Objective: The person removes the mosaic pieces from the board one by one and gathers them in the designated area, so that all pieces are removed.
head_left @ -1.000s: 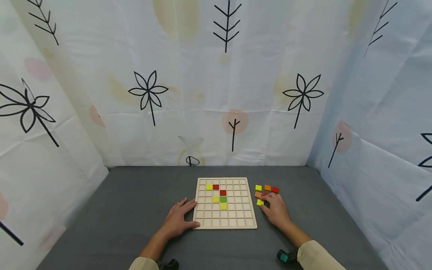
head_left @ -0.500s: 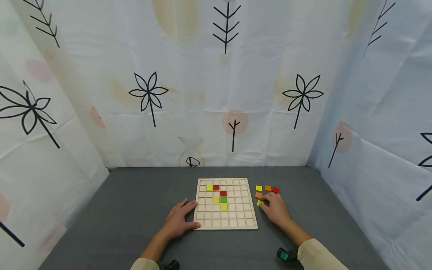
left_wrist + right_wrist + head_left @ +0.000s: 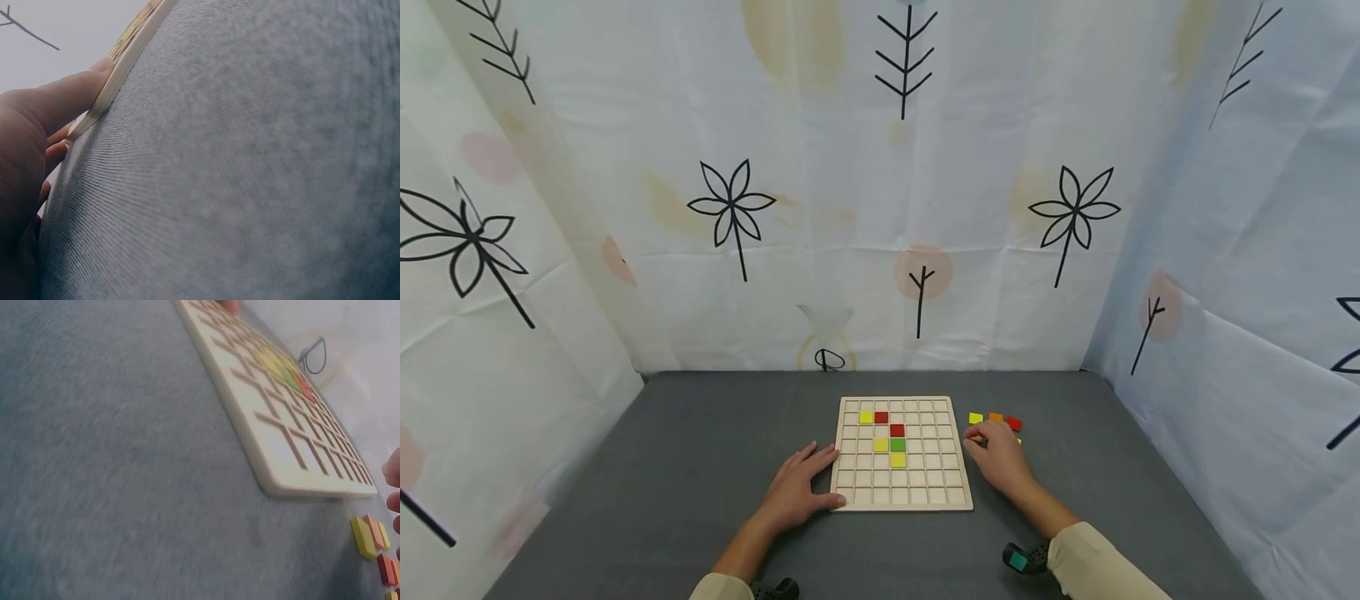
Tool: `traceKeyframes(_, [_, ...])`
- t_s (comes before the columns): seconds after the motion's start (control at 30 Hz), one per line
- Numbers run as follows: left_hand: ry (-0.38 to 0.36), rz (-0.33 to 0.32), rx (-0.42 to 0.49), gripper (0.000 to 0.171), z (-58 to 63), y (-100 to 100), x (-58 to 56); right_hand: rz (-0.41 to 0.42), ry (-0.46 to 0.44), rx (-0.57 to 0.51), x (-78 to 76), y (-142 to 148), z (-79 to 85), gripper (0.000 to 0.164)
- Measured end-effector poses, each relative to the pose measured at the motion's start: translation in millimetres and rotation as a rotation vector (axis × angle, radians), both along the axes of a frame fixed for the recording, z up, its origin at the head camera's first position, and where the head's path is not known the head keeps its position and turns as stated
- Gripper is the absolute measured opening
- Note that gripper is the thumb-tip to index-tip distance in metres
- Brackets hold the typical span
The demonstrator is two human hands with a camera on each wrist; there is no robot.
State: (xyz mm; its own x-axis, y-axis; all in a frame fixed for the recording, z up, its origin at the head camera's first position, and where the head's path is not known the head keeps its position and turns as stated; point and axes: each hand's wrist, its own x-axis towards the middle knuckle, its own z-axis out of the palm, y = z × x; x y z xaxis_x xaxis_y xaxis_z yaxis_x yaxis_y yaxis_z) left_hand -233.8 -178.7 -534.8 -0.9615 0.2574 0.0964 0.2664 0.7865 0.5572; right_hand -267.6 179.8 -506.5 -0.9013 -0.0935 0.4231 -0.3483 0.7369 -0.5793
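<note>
A light wooden grid board [image 3: 932, 471] lies on the table with several square tiles in its cells: yellow, red and a green tile [image 3: 898, 445]. My left hand [image 3: 801, 492] rests at its left edge, fingers fairly straight and thumb on the front corner; the left wrist view shows that thumb [image 3: 81, 90] over the rim. Beside the board's right edge, my right hand [image 3: 1003, 462] hovers over loose tiles, thumb and fingertips close together. I cannot tell whether a tile is between them. In the right wrist view only its fingertips [image 3: 392, 472] show.
Loose tiles stick out past the right hand: a yellow tile [image 3: 976, 418], an orange tile [image 3: 996, 417] and a red tile [image 3: 1013, 423]. Others are hidden beneath it. The grey table [image 3: 715, 433] ends at a printed white curtain [image 3: 820, 292].
My right hand has shifted left and slightly away from me, off the near yellow tile and toward the board's right edge. My left hand and the board stay put.
</note>
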Motion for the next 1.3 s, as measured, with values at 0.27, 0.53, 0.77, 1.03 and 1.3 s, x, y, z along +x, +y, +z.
traceKeyframes(0.27, [0.008,0.001,-0.002,0.082,-0.2,-1,0.2,0.051,0.008,-0.05,-9.0,-13,-1.5,0.005])
traceKeyframes(0.53, [0.019,-0.006,0.006,0.082,-0.6,-1,1.1,0.063,0.013,-0.04,-14.3,-28,-0.9,0.005])
traceKeyframes(0.77, [0.015,-0.003,0.004,0.081,0.7,0,1.7,0.067,-0.012,-0.036,-18.3,-41,0.1,0.005])
traceKeyframes(1.03, [0.011,-0.004,-0.002,0.082,0.5,-1,0.9,0.087,-0.041,-0.034,-25.6,-54,-0.4,0.006])
traceKeyframes(1.3, [0.01,-0.009,0.002,0.082,2.4,0,1.3,0.196,-0.021,-0.031,-32.0,-63,-1.9,0.006])
